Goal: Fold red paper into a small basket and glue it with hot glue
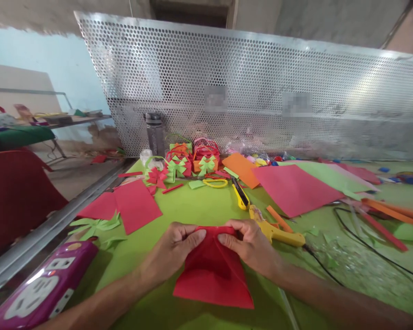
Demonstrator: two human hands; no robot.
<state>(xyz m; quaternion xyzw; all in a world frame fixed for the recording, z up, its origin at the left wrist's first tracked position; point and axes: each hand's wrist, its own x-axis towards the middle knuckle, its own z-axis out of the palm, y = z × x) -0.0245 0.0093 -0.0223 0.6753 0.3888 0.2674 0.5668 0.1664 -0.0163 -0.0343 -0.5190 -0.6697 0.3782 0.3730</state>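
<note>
Between my two hands is a folded piece of red paper (215, 284), its wide end hanging toward me and its upper edge pinched. My left hand (179, 245) grips the upper left corner between thumb and fingers. At the upper right corner, my right hand (249, 243) pinches the paper the same way, thumb on top. The paper bulges and creases in the middle, and its underside is hidden. Just beyond my right hand lies a yellow glue gun (282, 233), with a yellow utility knife (241, 195) behind it.
Small paper bags with bows (206, 164) stand at the back near a dark bottle (154, 135). Red sheets (137, 206) lie left, a large red sheet (296, 188) right. A purple case (51, 279) sits front left. A black cable (365, 240) crosses the right side. Perforated metal (254, 64) rises behind.
</note>
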